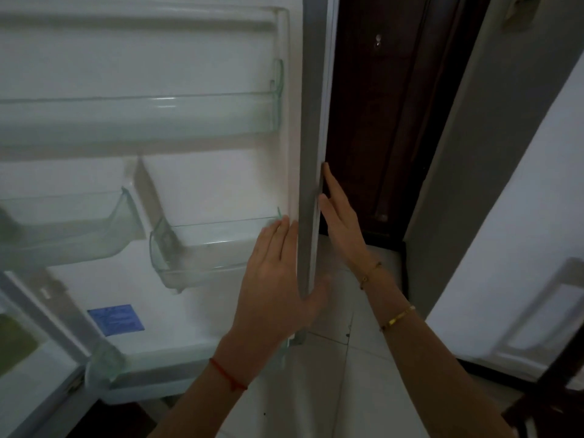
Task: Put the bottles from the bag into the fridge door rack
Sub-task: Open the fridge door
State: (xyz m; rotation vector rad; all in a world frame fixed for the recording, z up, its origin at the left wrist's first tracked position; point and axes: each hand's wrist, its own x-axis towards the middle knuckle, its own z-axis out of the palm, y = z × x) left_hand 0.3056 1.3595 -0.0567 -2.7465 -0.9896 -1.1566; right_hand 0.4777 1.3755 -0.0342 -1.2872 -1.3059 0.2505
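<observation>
The only label on the fridge door [205, 178] is a blue sticker [115, 319], low on the white lining and well away from the door edge [308, 137]. Its print is too blurred to read.

Four clear plastic racks hang on the lining. The long rack [142, 118] runs across the upper part and ends just beside the door edge. Below it, the near small rack [205, 251] has one end close to the door edge, and the far small rack [72, 226] sits further from it. The bottom rack [104, 363] is blurred, and only its corner shows. Through the clear fronts only the white lining shows. No bottle or bag is in view.

Both hands are at the door edge, one on each side. The left hand [271, 289] lies flat on the inner lining, fingers straight and together, with the fingertips touching the end of the near small rack. Its thumb reaches round to the outer side of the edge. A red string [228, 374] circles that wrist. The right hand [343, 229] rests against the outer side of the edge with its fingers straight and released, holding nothing. Two gold bracelets [397, 317] sit on that arm.

Beyond the door edge stands a dark wooden door [379, 121], with pale floor tiles [335, 374] below.
</observation>
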